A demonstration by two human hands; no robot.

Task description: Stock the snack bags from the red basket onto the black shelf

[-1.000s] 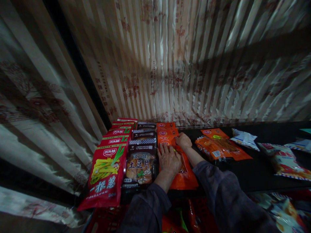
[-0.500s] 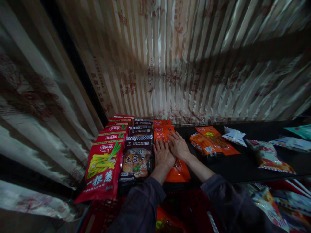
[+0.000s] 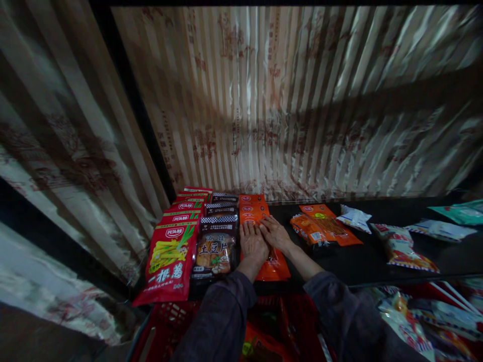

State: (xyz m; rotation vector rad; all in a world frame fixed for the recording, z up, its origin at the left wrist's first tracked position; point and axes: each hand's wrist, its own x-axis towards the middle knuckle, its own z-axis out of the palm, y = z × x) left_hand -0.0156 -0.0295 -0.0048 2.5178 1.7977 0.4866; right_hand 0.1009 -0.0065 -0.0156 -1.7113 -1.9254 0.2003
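Both palms lie flat on the front orange snack packet (image 3: 277,269) of an overlapping row on the black shelf. My left hand (image 3: 253,246) covers its left part, fingers stretched toward the back. Beside it, my right hand (image 3: 276,235) rests on the upper right part, fingers also extended, and the two hands touch or nearly touch. Much of the packet's print is hidden under them. Left of my left hand is a row of dark potato-chip packets (image 3: 214,254) with a checkered top edge. Further left, red packets (image 3: 171,261) picturing yellow sticks overlap in a row.
On the black shelf (image 3: 341,261) to the right lie loose orange packets (image 3: 326,223), a small white packet (image 3: 354,218), a red-and-white bag (image 3: 405,247) and a green packet (image 3: 462,211). A red basket (image 3: 166,322) stands below the front edge. Striped sheeting (image 3: 256,100) hangs behind.
The camera view has tilted and shifted slightly, so the shelf appears a little lower. Both hands stay on the orange packet with hardly any movement.
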